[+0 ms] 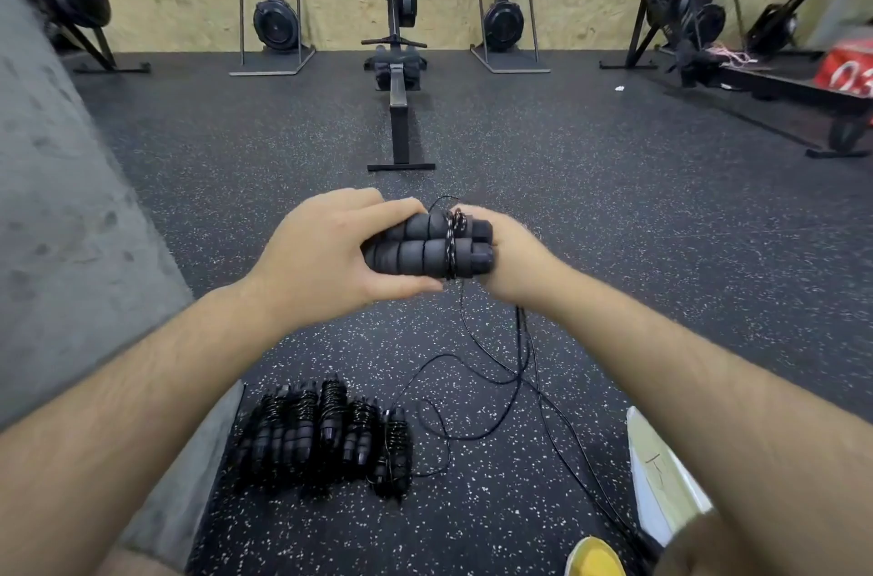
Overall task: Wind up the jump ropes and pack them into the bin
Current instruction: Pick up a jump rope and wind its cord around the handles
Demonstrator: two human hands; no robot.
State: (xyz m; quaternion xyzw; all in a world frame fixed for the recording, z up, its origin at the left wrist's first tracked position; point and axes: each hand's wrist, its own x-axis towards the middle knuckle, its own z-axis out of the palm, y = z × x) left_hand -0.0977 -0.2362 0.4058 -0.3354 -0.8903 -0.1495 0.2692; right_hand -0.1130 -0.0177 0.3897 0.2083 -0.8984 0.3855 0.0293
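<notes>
White plastic shows under the right forearm: a corner of what may be the bin (661, 476), cut off by the arm, so I cannot tell what is inside it.

Both hands meet on one jump rope's two black foam handles (415, 249), held side by side between them. The left hand (326, 254) grips the left end, fingers curled over the top and thumb underneath. The right hand (515, 263) wraps the right end, where a few turns of cord (519, 363) bind the pair. The rest of the cord hangs from the right hand and lies in loose loops on the speckled floor (614, 221) below it.

Below the left forearm, wound-up ropes (326, 434) lie in a row on the floor. Most of the right fingers are hidden behind the handles.
</notes>
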